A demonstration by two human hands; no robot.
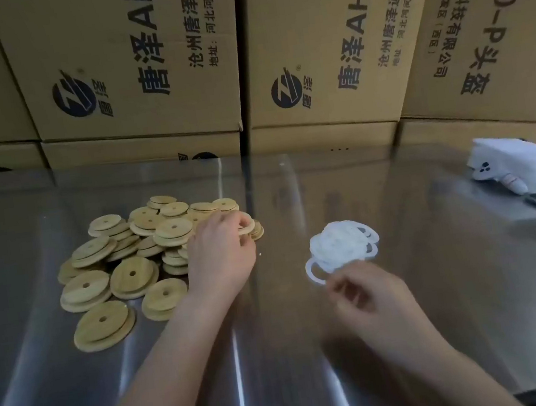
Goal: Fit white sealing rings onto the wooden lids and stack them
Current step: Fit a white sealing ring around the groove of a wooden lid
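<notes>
As the lid pile [133,275] and ring pile [343,244] lie apart, my hands work separately | left hand [222,253] grips a lid [247,226] | right hand [364,295] at a ring [313,270], grip blurred

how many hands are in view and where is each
2. The left hand grips a wooden lid at the right edge of the lid pile; the right hand, blurred, pinches a white ring beside the ring heap.

two hands, two forearms in view. left hand [221,256] bare, forearm bare to the frame edge. right hand [370,295] bare too, blurred; forearm likewise bare.
</notes>
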